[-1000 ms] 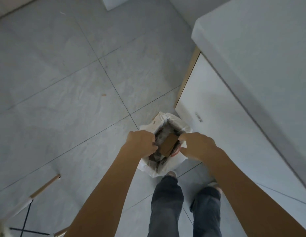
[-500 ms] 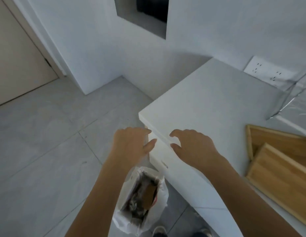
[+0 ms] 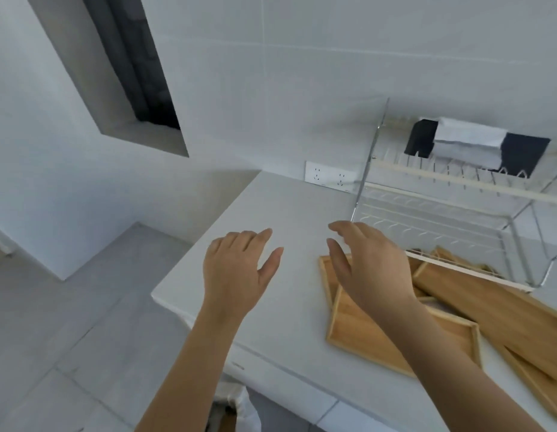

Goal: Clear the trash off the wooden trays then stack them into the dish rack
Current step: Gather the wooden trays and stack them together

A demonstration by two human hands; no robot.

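White counter (image 3: pixel 289 213): wire dish rack (image 3: pixel 458 219) at its back right, wall socket (image 3: pixel 330 176) just left of the rack. Wooden trays (image 3: pixel 380 335) piled loosely in front of the rack, one leaning under its edge. Since half a second ago the view has lifted from the bin bag (image 3: pixel 239 406). Left hand (image 3: pixel 236 272) and right hand (image 3: pixel 370 266) both spread and empty; right hovers over the nearest tray's corner.
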